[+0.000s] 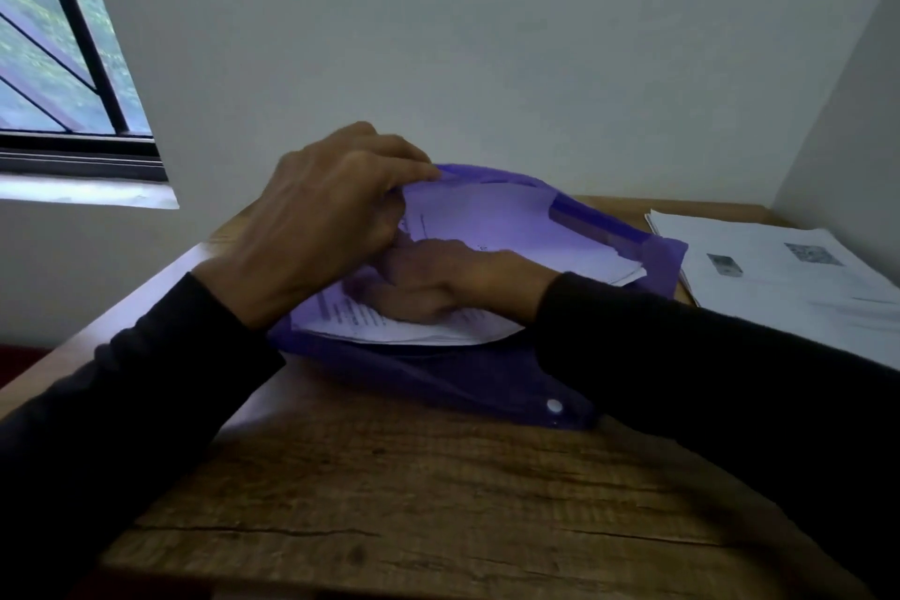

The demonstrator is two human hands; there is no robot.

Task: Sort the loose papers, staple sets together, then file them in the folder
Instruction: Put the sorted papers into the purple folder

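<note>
One folder (438, 375), purple and translucent, with one white snap button (554, 405) showing on its flap. Two hands in frame, one left hand (326, 219) and one right hand (438, 283), each out of a dark sleeve, so two sleeves; two lots of papers, one stack in the folder (511, 229) and one loose pile (789, 278) off to the right, sheet count in either not readable. One wooden table (414, 502), one window (58, 44) at upper left.
</note>
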